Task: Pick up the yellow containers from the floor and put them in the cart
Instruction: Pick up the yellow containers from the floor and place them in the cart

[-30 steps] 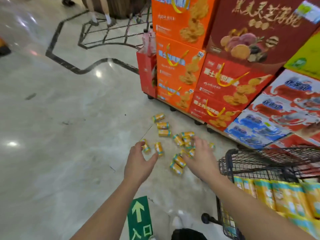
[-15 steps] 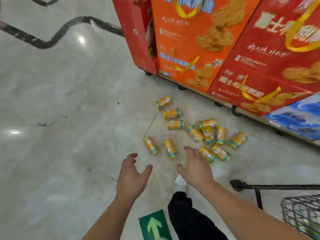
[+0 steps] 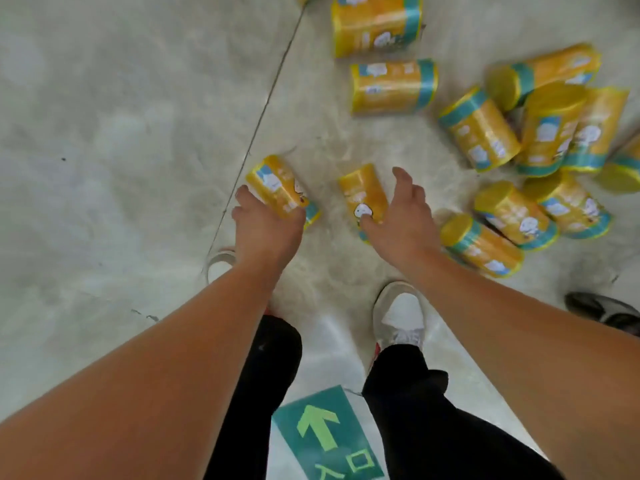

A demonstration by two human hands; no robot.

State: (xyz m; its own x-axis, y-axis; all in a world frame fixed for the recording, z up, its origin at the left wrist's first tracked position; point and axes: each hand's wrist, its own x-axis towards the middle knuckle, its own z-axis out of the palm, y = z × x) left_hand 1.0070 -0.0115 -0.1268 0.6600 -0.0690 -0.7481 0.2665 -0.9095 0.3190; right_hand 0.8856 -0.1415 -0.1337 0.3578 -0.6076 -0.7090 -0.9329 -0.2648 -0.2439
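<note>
Grip: left hand [image 3: 266,230] seen closed round near end of left can [image 3: 277,185] on floor [image 3: 104,168]; right hand [image 3: 403,220] spread wide over next can [image 3: 362,192], thumb touching. Both judged light, rigid, slick; mid-body hold advised.

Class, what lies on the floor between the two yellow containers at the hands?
Only bare floor: in the head view a gap separates the left container, gripped by the left hand, from the right container, touched by the right hand.

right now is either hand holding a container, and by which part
Left hand grips a yellow container round its near end. Right hand is open around a second container, not gripping it.
</note>
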